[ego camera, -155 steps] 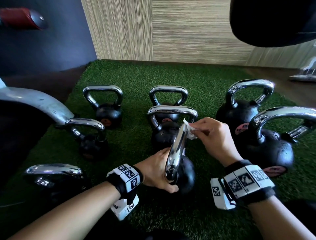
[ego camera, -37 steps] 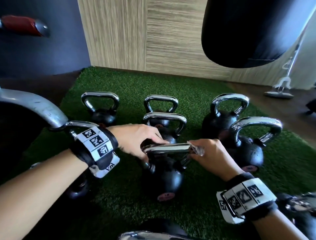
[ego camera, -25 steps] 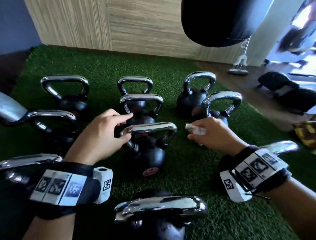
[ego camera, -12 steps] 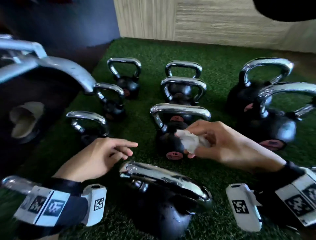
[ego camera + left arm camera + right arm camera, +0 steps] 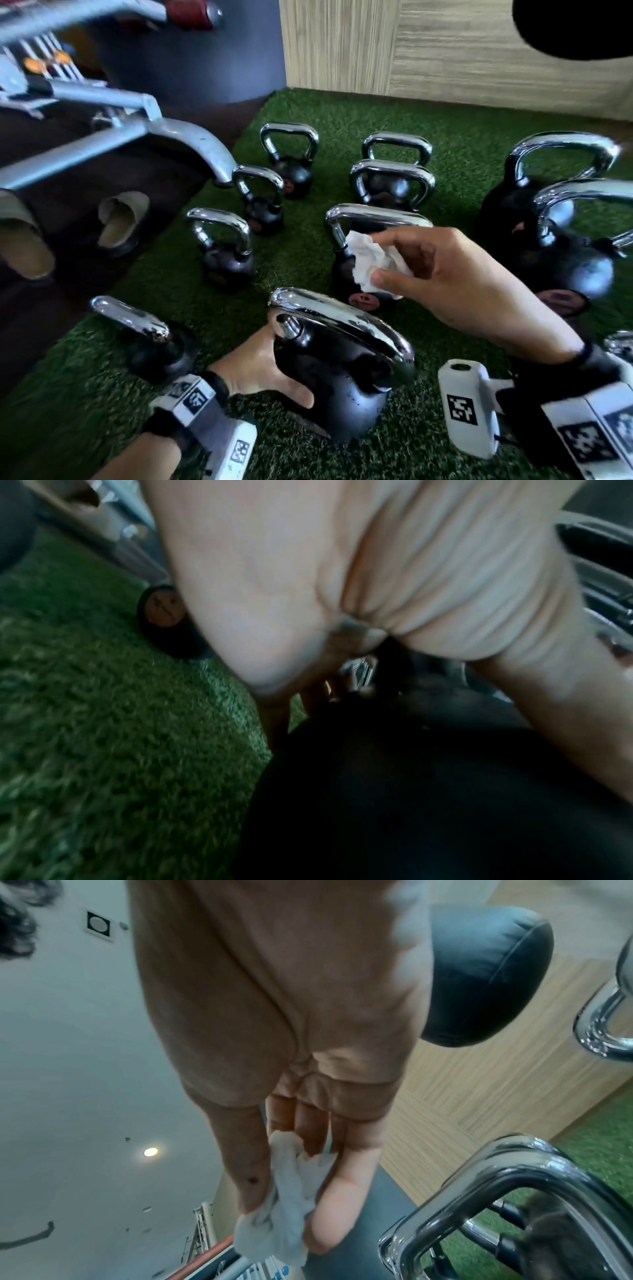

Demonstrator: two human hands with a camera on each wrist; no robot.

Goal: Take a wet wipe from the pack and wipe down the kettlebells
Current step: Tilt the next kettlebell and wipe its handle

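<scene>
Left hand (image 5: 255, 371) fingers wrapping nearest kettlebell (image 5: 337, 380), tilting it on turf (image 5: 342, 106); right hand (image 5: 459, 284) fingers pinching crumpled wipe (image 5: 368, 262), hovering just above its handle.

Showing green turf flooring (image 5: 342, 113) meeting a wood-grain wall (image 5: 445, 48), dark wall (image 5: 205, 61) and grey machine frame (image 5: 144, 126) lying leftward.

The head view looks down and forward over the green turf (image 5: 342, 113) from above. Each wrist view looks along its palm at close range, the left toward the turf, the right tilted up toward the ceiling (image 5: 68, 1069); all share the kettlebells.
</scene>
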